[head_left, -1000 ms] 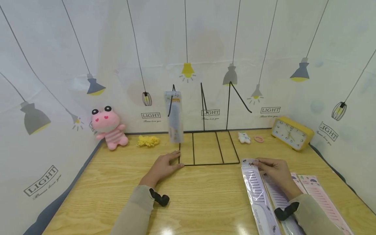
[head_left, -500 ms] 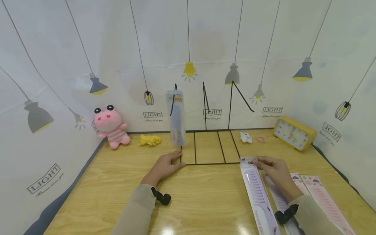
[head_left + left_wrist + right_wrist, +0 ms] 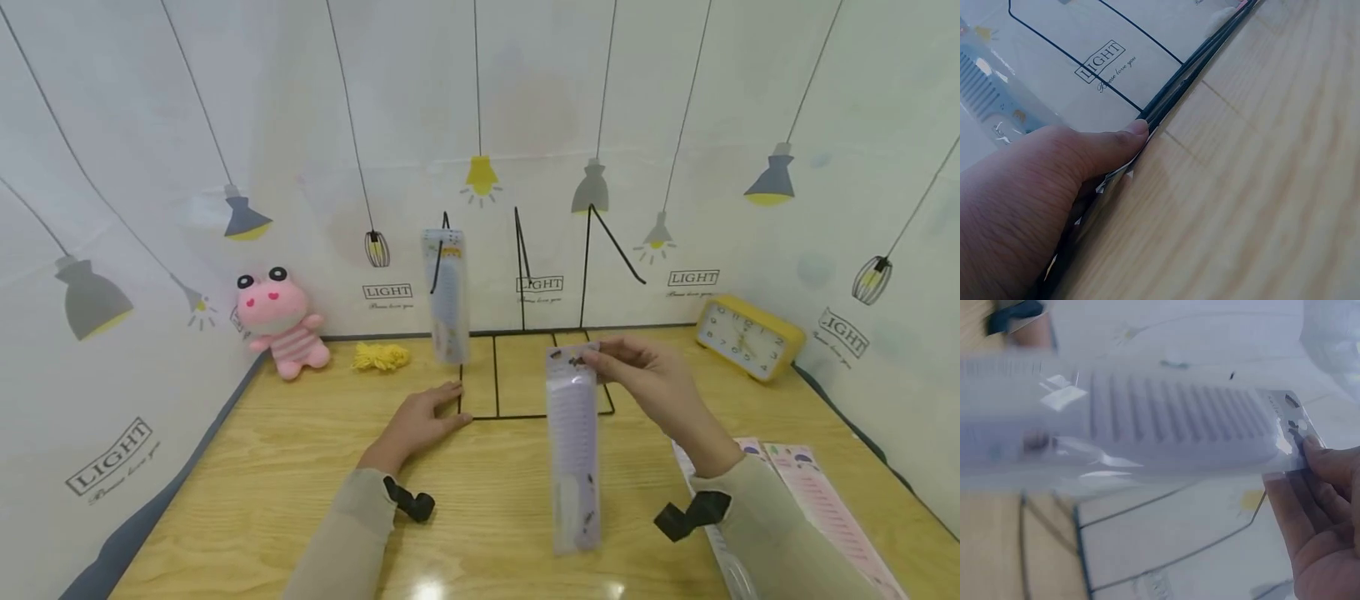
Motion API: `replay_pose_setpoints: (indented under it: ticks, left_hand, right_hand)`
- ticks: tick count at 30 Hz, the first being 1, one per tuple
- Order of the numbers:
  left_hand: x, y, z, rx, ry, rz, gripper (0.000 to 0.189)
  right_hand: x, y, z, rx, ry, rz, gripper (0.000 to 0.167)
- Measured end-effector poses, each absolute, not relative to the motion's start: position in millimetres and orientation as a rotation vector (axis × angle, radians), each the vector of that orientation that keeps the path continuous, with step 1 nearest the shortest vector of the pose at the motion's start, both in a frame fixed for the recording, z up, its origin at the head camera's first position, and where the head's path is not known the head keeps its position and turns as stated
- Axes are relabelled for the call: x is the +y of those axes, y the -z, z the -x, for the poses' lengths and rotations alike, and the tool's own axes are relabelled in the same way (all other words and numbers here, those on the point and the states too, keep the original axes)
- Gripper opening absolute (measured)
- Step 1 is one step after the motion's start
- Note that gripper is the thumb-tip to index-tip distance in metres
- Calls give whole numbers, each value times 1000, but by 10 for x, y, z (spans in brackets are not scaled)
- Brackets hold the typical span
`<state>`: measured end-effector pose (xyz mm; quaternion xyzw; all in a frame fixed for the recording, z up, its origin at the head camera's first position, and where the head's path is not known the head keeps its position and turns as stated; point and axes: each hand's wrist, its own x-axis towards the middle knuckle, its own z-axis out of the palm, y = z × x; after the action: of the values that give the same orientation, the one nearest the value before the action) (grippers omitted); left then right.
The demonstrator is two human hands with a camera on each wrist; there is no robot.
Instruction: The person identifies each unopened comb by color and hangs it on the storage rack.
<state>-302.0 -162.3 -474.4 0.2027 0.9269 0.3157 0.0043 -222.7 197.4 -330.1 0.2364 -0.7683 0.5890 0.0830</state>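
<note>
A purple comb in a clear plastic sleeve (image 3: 573, 450) hangs upright in the head view, over the front of the black wire rack (image 3: 532, 417). My right hand (image 3: 652, 383) pinches the sleeve's top corner between thumb and fingers; the right wrist view shows the comb's teeth (image 3: 1179, 415) blurred. My left hand (image 3: 416, 425) rests at the rack's left front corner, fingers spread. In the left wrist view the thumb (image 3: 1110, 147) lies along the base wire. A blue packaged comb (image 3: 447, 300) hangs on the rack's left hook; the middle and right hooks carry nothing.
More packaged combs, including a pink one (image 3: 832, 508), lie at the right, partly under the right forearm. A yellow alarm clock (image 3: 750, 337) stands back right. A pink plush toy (image 3: 285, 325) and a yellow yarn bundle (image 3: 381, 357) sit back left, before a printed cloth backdrop (image 3: 337, 125).
My right hand has lifted the purple packaged comb from the right side of the table and carried it left, toward the rack's front. The left hand stays at the rack's corner.
</note>
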Motion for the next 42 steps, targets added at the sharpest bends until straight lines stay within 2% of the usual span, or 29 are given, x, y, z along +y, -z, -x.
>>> replay_pose_setpoints:
  ticks: [7,16,30,42]
  left_hand:
    - [-1645,4797,3068,2906,-980,-627,68]
    - [-1640,4738,3028,2895,-982,-648,68]
    - [-1658,4776,3042,2895,-986,-623,70]
    - [-1658,4809,3065,2896,-991,-625,69]
  right_hand:
    - [1585,2993,2490,-2100,-1707,-771,20]
    - [1445,2949,2688,-2008,-1678,-681,22]
    - [1312,2945,2877,-2020,-1579,-679,21]
    - [1238,2869,3464,-2125,-1349,-520,24]
